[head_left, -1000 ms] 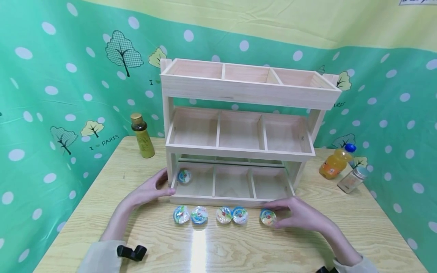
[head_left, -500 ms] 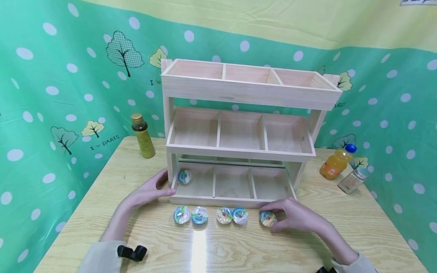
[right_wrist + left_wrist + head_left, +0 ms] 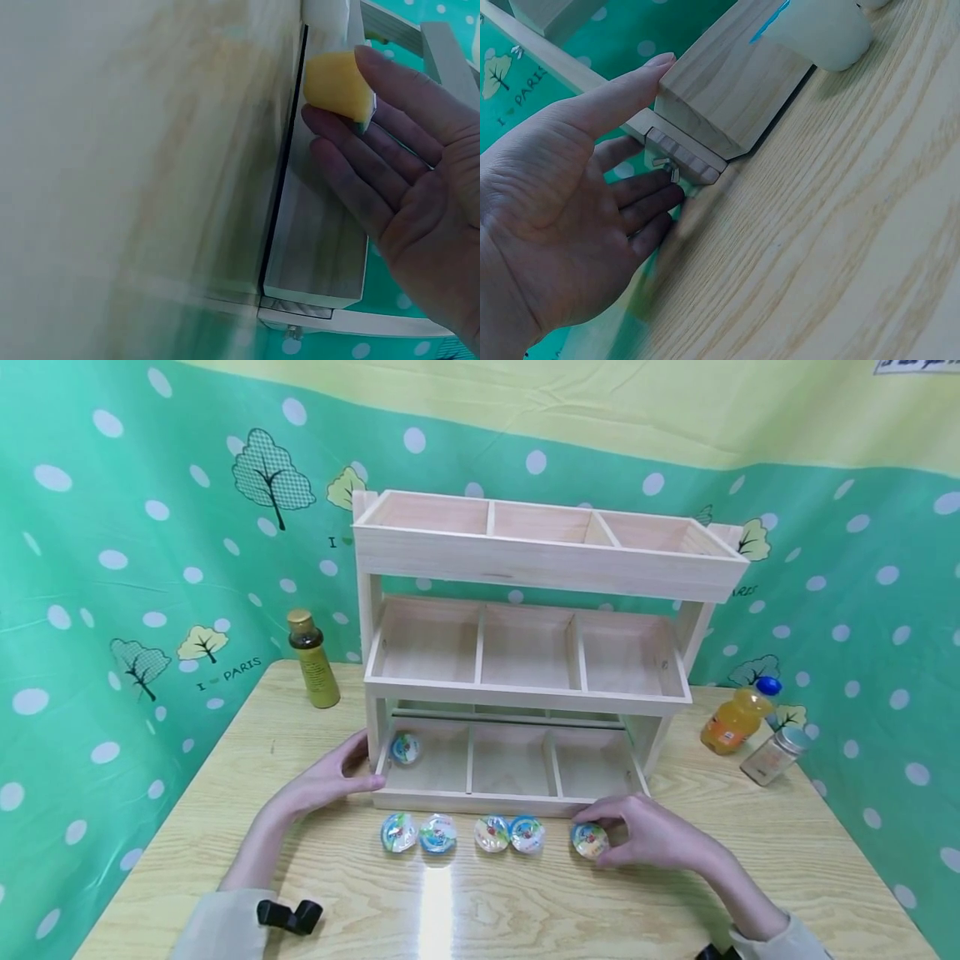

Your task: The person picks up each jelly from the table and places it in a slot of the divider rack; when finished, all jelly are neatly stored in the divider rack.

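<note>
My right hand (image 3: 652,833) pinches a small jelly cup (image 3: 590,841) with a foil lid, thumb on the near side and fingers on the far side. In the right wrist view this cup's body (image 3: 330,82) is yellow. My left hand (image 3: 326,781) is at the lower left corner of a pale wooden three-tier rack (image 3: 517,693). Its thumb touches the front corner of the bottom tray, and the other fingers reach loosely along the side by a wing nut (image 3: 667,166). Another jelly cup (image 3: 406,748) lies in the bottom tray's left compartment.
Several more jelly cups, such as the leftmost cup (image 3: 398,832), line up before the rack. A dark bottle with a gold cap (image 3: 315,660) stands left of it. To its right are an orange drink bottle (image 3: 738,718) and a clear jar (image 3: 774,756).
My right hand has shifted slightly left, its thumb and fingers drawing in around the jelly cup. The left hand and the other cups have stayed in place.
</note>
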Action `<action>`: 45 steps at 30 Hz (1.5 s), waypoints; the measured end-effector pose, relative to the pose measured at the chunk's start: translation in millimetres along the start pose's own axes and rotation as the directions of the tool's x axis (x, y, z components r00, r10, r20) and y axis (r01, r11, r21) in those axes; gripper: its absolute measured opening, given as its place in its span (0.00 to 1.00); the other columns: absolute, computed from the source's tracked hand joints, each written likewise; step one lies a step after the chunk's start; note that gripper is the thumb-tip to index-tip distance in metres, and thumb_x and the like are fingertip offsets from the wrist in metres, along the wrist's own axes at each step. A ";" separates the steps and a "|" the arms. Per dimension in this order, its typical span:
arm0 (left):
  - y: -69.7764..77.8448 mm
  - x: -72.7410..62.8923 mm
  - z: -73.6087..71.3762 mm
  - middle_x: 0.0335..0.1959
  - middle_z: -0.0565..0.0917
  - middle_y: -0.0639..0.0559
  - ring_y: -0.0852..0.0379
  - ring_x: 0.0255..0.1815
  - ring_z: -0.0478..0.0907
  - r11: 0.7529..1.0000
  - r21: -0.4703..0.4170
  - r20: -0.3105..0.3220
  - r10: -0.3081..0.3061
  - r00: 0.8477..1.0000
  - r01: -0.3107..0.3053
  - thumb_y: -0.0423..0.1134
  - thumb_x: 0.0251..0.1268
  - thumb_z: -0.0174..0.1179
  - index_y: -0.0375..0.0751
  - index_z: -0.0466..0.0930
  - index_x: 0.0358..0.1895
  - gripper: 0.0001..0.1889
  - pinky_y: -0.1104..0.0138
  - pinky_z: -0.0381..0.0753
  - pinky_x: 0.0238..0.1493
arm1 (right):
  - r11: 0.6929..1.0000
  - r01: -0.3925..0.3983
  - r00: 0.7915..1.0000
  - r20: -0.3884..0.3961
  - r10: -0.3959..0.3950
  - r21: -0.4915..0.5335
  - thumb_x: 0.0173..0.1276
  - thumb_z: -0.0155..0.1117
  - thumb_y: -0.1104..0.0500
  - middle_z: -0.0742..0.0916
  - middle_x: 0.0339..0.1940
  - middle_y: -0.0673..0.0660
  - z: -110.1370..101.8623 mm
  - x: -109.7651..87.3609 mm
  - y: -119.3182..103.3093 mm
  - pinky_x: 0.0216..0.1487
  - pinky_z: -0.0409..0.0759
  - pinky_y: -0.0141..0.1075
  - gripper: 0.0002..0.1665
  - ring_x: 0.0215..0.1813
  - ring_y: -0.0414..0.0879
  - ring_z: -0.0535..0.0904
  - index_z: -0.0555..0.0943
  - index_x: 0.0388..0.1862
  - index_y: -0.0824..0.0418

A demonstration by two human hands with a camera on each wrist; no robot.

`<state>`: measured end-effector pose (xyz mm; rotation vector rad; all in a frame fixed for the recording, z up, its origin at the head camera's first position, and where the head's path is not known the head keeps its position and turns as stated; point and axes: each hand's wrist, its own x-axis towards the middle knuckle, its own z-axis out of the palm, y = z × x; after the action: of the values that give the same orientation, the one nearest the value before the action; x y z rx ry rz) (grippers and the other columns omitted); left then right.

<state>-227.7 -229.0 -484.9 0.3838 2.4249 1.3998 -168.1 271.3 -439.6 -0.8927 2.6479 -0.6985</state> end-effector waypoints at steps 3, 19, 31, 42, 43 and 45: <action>-1.0 0.2 0.5 0.85 0.48 0.33 0.29 0.85 0.45 1.000 0.002 0.001 -0.004 1.000 0.004 0.50 0.66 0.69 0.43 0.41 0.85 0.54 0.34 0.49 0.81 | 1.000 -0.007 1.000 0.000 0.007 0.020 0.56 0.82 0.49 0.90 0.57 0.47 -3.5 0.6 -2.4 0.57 0.86 0.39 0.30 0.55 0.41 0.86 0.86 0.59 0.47; -1.9 3.3 3.9 0.85 0.47 0.33 0.30 0.85 0.45 1.000 -0.016 0.011 0.003 1.000 -0.003 0.51 0.66 0.68 0.42 0.40 0.85 0.54 0.35 0.48 0.82 | 0.972 0.070 0.996 -0.061 -0.058 0.224 0.58 0.81 0.54 0.91 0.54 0.53 -17.5 19.1 -4.4 0.53 0.89 0.35 0.31 0.49 0.35 0.85 0.85 0.60 0.58; -3.4 3.3 4.0 0.85 0.49 0.34 0.30 0.85 0.46 0.999 -0.038 0.004 0.033 0.999 -0.033 0.49 0.67 0.68 0.42 0.41 0.85 0.53 0.35 0.48 0.82 | 0.935 0.129 0.990 -0.090 -0.105 0.330 0.60 0.80 0.53 0.90 0.53 0.50 -27.7 57.7 -19.3 0.57 0.87 0.34 0.30 0.50 0.39 0.87 0.84 0.61 0.55; -3.2 4.2 3.1 0.85 0.49 0.33 0.29 0.84 0.47 0.998 -0.045 0.004 0.053 0.999 -0.053 0.48 0.67 0.68 0.42 0.41 0.85 0.52 0.35 0.49 0.81 | 0.891 0.052 0.998 -0.041 -0.038 0.452 0.60 0.80 0.55 0.91 0.54 0.53 -18.0 105.1 -36.1 0.58 0.86 0.32 0.31 0.53 0.47 0.88 0.83 0.63 0.55; -2.9 4.1 2.8 0.85 0.49 0.33 0.29 0.84 0.47 0.998 -0.042 0.004 0.052 0.999 -0.052 0.48 0.67 0.68 0.42 0.41 0.85 0.52 0.35 0.49 0.81 | 0.896 0.048 0.999 -0.042 -0.033 0.442 0.60 0.80 0.54 0.91 0.53 0.52 -16.7 110.1 -38.4 0.56 0.87 0.32 0.31 0.51 0.47 0.88 0.83 0.63 0.54; -2.2 3.8 2.2 0.85 0.49 0.32 0.29 0.84 0.47 0.998 -0.038 0.004 0.049 0.999 -0.049 0.48 0.67 0.68 0.42 0.41 0.85 0.53 0.34 0.49 0.81 | 0.909 0.042 0.999 -0.047 -0.025 0.415 0.59 0.80 0.54 0.91 0.52 0.50 -14.4 119.8 -43.2 0.56 0.87 0.32 0.31 0.50 0.45 0.88 0.84 0.63 0.52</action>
<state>-230.4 -226.9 -488.3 0.4394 2.3965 1.4614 -245.2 171.9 -415.7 -0.8050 2.3763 -1.2420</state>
